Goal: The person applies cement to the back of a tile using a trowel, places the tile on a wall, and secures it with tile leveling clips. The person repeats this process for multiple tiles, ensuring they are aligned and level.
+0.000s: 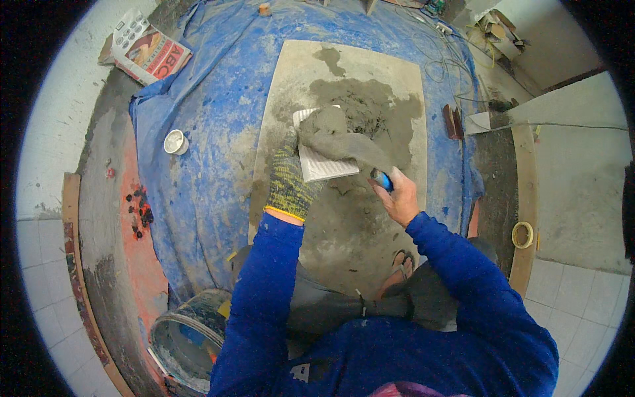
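My left hand [287,177], in a speckled yellow-and-dark knit glove, holds a white tile [325,169] at its left side, with fingers partly hidden under it. Wet grey mortar [323,122] is heaped on the tile's upper part. My bare right hand [401,196] grips the blue handle [381,178] of a trowel [357,148], whose mortar-smeared blade lies across the tile over the mortar. Beneath them a pale board [286,76] carries a wide patch of spread mortar [397,126]. My sandalled foot [395,274] is at the board's lower right.
A blue tarp [205,198] lies under the board, with a white tub [176,142] on it. A bucket [185,331] sits lower left, a printed bag [148,49] upper left. At right are cables [440,63], a brown object [453,122], a tape roll [522,235] and a wooden plank [526,165].
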The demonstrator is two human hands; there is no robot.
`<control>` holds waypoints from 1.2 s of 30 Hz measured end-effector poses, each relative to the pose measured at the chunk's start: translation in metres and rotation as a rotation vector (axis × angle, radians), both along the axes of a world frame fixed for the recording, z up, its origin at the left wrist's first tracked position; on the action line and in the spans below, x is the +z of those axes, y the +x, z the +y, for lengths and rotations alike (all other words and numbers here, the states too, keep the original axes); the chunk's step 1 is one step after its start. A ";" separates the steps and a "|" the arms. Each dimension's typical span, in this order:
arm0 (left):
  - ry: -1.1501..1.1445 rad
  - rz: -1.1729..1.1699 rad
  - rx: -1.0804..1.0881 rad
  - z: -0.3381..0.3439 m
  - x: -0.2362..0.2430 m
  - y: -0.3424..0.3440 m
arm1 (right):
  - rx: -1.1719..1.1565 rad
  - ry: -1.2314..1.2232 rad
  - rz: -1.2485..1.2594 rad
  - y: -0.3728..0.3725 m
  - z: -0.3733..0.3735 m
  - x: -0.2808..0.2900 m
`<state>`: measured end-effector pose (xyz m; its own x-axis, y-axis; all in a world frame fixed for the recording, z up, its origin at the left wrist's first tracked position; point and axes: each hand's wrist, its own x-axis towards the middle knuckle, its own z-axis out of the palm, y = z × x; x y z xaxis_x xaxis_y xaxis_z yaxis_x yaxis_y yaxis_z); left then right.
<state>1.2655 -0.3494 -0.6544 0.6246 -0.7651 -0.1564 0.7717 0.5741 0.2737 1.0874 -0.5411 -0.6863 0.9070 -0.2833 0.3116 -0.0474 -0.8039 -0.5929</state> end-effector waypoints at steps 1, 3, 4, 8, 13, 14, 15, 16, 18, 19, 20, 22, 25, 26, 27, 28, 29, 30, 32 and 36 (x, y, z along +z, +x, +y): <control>-0.057 0.032 -0.049 0.002 -0.001 -0.002 | 0.011 -0.038 0.036 0.001 -0.001 -0.004; -0.133 0.111 -0.088 0.005 -0.006 -0.004 | 0.036 -0.114 0.083 0.001 -0.003 -0.013; -0.147 0.154 -0.077 0.007 -0.009 -0.005 | 0.050 -0.150 0.091 0.001 -0.004 -0.017; -0.412 0.051 -0.065 0.005 -0.018 -0.009 | 0.076 -0.284 0.036 -0.007 -0.017 -0.035; 0.211 -0.163 0.154 0.008 -0.009 0.012 | -0.147 -0.375 0.318 -0.015 -0.058 -0.025; 0.020 0.047 0.108 0.015 -0.007 0.017 | -0.150 -0.350 0.253 -0.015 -0.063 -0.015; -0.067 0.107 0.172 0.015 -0.007 0.023 | -0.181 -0.308 0.249 -0.011 -0.068 0.001; -0.120 0.096 0.166 0.020 -0.008 0.026 | -0.217 -0.258 0.286 -0.006 -0.069 0.020; -0.279 -0.002 0.157 0.026 -0.014 0.027 | -0.060 -0.278 0.128 0.012 -0.073 0.062; -0.201 0.010 0.188 0.027 -0.018 0.029 | 0.013 -0.285 0.047 0.020 -0.071 0.085; -0.204 0.012 0.189 0.026 -0.022 0.030 | 0.061 -0.230 0.059 0.026 -0.067 0.106; -0.098 -0.106 0.203 0.022 -0.028 0.036 | 0.166 -0.139 0.026 0.033 -0.055 0.138; 0.029 -0.092 0.187 0.016 -0.030 0.039 | 0.243 -0.239 0.054 0.021 -0.034 0.167; 0.055 -0.092 0.186 0.015 -0.028 0.039 | 0.236 -0.290 0.113 0.016 -0.029 0.172; 0.114 -0.012 0.197 0.014 -0.025 0.037 | 0.240 -0.345 0.181 0.011 -0.025 0.176; 0.200 0.047 0.213 0.013 -0.022 0.035 | 0.237 -0.401 0.242 0.007 -0.020 0.178; 0.162 0.019 0.242 0.012 -0.019 0.030 | 0.245 -0.503 0.203 0.007 -0.015 0.178; 0.148 -0.029 0.273 0.011 -0.015 0.024 | 0.236 -0.516 0.204 0.008 -0.011 0.178; 0.095 -0.076 0.296 0.005 -0.009 0.018 | 0.179 -0.556 0.216 0.010 -0.001 0.177; 0.007 -0.102 0.282 -0.012 -0.008 0.012 | 0.084 -0.582 0.255 0.017 0.006 0.186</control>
<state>1.2771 -0.3616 -0.6622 0.8250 -0.5585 -0.0866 0.5506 0.7596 0.3460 1.1047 -0.5347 -0.5004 0.9847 -0.0577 0.1647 -0.0525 -0.9980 -0.0362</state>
